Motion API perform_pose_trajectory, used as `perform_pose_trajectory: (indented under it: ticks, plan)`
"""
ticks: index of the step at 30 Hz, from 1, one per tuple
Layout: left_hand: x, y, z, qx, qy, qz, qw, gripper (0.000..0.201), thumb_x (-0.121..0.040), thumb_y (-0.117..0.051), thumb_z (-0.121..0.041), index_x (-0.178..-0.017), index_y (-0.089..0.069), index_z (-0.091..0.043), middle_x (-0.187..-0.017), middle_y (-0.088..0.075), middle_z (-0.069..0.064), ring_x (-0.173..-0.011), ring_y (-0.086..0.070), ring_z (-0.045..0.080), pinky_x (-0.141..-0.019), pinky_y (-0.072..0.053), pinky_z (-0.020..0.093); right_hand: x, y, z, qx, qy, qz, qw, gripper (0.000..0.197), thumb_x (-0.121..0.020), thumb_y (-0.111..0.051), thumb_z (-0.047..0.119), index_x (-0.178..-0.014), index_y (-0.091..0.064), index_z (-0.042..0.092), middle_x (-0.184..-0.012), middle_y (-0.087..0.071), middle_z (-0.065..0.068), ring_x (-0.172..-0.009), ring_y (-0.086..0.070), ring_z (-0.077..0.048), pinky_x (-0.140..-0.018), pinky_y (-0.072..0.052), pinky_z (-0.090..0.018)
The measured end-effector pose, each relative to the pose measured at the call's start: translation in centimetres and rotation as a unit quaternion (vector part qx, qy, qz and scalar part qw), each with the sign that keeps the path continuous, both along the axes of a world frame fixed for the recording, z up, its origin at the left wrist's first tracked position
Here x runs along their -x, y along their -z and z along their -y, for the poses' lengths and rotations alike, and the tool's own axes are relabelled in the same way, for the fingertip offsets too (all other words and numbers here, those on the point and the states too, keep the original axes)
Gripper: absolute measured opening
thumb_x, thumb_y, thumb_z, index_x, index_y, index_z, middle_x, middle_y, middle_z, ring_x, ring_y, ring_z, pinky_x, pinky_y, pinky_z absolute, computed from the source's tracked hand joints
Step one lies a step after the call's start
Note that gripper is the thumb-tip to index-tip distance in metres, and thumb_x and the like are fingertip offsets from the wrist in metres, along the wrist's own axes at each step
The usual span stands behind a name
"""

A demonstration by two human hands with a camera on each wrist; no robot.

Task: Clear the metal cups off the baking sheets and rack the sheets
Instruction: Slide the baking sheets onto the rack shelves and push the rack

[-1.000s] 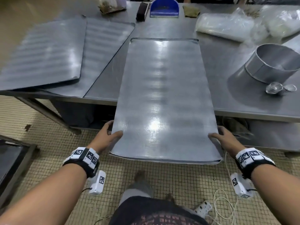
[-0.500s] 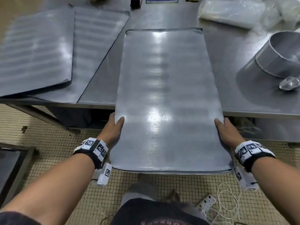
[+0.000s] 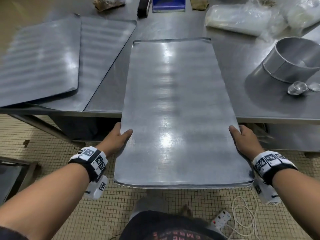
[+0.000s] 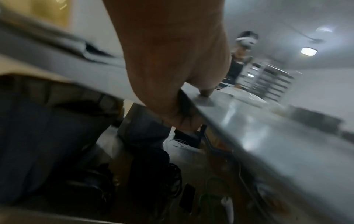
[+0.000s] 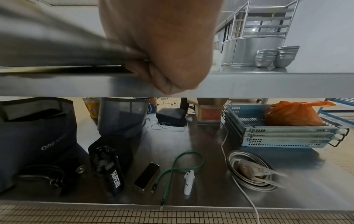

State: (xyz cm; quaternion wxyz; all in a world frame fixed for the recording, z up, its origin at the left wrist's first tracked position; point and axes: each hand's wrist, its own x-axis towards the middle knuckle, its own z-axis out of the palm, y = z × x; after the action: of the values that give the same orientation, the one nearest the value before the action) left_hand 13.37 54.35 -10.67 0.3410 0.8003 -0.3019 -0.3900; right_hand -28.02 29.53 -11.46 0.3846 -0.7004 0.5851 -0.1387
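A long bare baking sheet (image 3: 174, 108) sticks out over the table's front edge, its far end on the steel table (image 3: 251, 104). My left hand (image 3: 119, 137) grips its left rim, thumb on top and fingers underneath; the left wrist view shows the same grip of the left hand (image 4: 184, 109) on the baking sheet (image 4: 258, 136). My right hand (image 3: 242, 137) grips the right rim the same way, and in the right wrist view the right hand (image 5: 153, 63) curls round the sheet's edge. Two stacks of metal cups (image 5: 277, 56) stand on the table at the right.
Two more baking sheets (image 3: 41, 58) lie overlapped at the table's left. A large metal ring (image 3: 294, 59) and small cups (image 3: 297, 87) sit at the right, plastic bags (image 3: 242, 18) behind. Bags, a bottle, a phone and blue crates (image 5: 277, 128) fill the lower shelf. A tray rack (image 4: 272, 81) stands far off.
The sheet has slid further toward me, off the table edge, and both hands have shifted forward along its side rims.
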Motion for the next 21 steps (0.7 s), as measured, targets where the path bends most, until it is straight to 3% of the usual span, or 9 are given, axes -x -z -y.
perform_pose_trajectory:
  ticks: [3,5,6,7,9,12,15,19,21]
  plan:
    - [1.3,-0.9,-1.2,0.005,0.006,-0.017,1.000,0.053,-0.098,-0.063,-0.045,-0.142,-0.045,-0.021,-0.132,-0.062,-0.007,-0.121,-0.061,0.013,-0.107,-0.049,0.040,1.0,-0.7,-1.0,0.005,0.001,0.015,1.000,0.033,-0.099,-0.053,0.042,-0.104,-0.064,0.011,-0.102,-0.068,-0.006,-0.091,-0.062,-0.023,-0.077,-0.041,-0.033]
    - [2.8,-1.3,-1.9,0.041,-0.034,-0.026,0.998,0.042,-0.101,-0.062,-0.036,-0.136,-0.047,-0.018,-0.123,-0.063,-0.010,-0.111,-0.062,0.004,-0.095,-0.051,0.026,1.6,-1.3,-2.0,0.002,0.010,0.048,0.999,0.025,-0.100,-0.055,0.035,-0.107,-0.062,0.012,-0.100,-0.066,-0.003,-0.084,-0.061,-0.013,-0.070,-0.042,-0.026]
    - [3.6,-1.3,-2.2,0.062,-0.060,-0.030,0.996,0.035,-0.102,-0.061,-0.031,-0.133,-0.049,-0.018,-0.119,-0.064,-0.011,-0.107,-0.063,0.002,-0.092,-0.052,0.024,1.9,-1.8,-2.3,0.003,0.015,0.063,0.998,0.022,-0.100,-0.057,0.032,-0.108,-0.060,0.012,-0.097,-0.064,0.000,-0.080,-0.059,-0.006,-0.064,-0.043,-0.020]
    - [4.3,-1.2,-2.5,0.080,-0.086,-0.029,0.993,0.031,-0.103,-0.060,-0.029,-0.130,-0.052,-0.017,-0.117,-0.065,-0.010,-0.105,-0.064,0.004,-0.093,-0.053,0.028,2.2,-2.1,-2.6,0.003,0.019,0.077,0.997,0.019,-0.100,-0.058,0.029,-0.108,-0.059,0.012,-0.093,-0.063,0.003,-0.078,-0.056,0.001,-0.059,-0.041,-0.012]
    - [5.4,-1.4,-2.9,0.106,-0.120,-0.024,0.987,0.027,-0.103,-0.060,-0.028,-0.127,-0.057,-0.016,-0.114,-0.069,-0.006,-0.104,-0.067,0.010,-0.094,-0.054,0.036,3.0,-2.5,-2.8,0.004,0.019,0.097,0.995,0.018,-0.098,-0.061,0.028,-0.107,-0.060,0.012,-0.089,-0.062,0.008,-0.077,-0.055,0.004,-0.057,-0.040,-0.010]
    - [6.3,-1.7,-3.4,0.125,-0.145,-0.034,0.981,0.024,-0.103,-0.060,-0.027,-0.122,-0.061,-0.013,-0.108,-0.071,-0.003,-0.098,-0.069,0.015,-0.081,-0.055,0.031,4.1,-3.1,-2.7,0.009,0.013,0.110,0.994,0.023,-0.094,-0.066,0.031,-0.101,-0.066,0.009,-0.089,-0.069,0.004,-0.076,-0.065,-0.004,-0.060,-0.046,-0.019]
    - [6.9,-2.6,-3.8,0.139,-0.149,-0.020,0.979,0.020,-0.101,-0.063,-0.027,-0.115,-0.063,-0.012,-0.103,-0.072,0.000,-0.093,-0.070,0.017,-0.078,-0.056,0.033,4.6,-4.5,-2.9,0.023,0.000,0.109,0.994,0.023,-0.094,-0.068,0.029,-0.092,-0.068,0.007,-0.078,-0.068,0.005,-0.058,-0.061,0.008,-0.051,-0.043,-0.008]
    - [7.6,-4.1,-4.1,0.149,-0.153,0.007,0.977,0.013,-0.100,-0.064,-0.019,-0.109,-0.061,-0.010,-0.093,-0.068,-0.003,-0.081,-0.066,0.009,-0.063,-0.052,0.017,4.8,-6.0,-3.3,0.016,-0.005,0.123,0.992,0.027,-0.092,-0.069,0.033,-0.093,-0.072,0.006,-0.086,-0.075,-0.004,-0.073,-0.068,-0.013,-0.060,-0.050,-0.023]
    - [7.8,-4.9,-4.4,0.162,-0.159,0.012,0.974,0.016,-0.101,-0.064,-0.016,-0.113,-0.059,-0.007,-0.093,-0.067,-0.003,-0.079,-0.065,0.007,-0.054,-0.049,0.009,4.6,-6.6,-3.2,0.013,-0.008,0.138,0.990,0.028,-0.092,-0.069,0.033,-0.093,-0.072,0.005,-0.089,-0.076,-0.004,-0.077,-0.070,-0.015,-0.064,-0.051,-0.025]
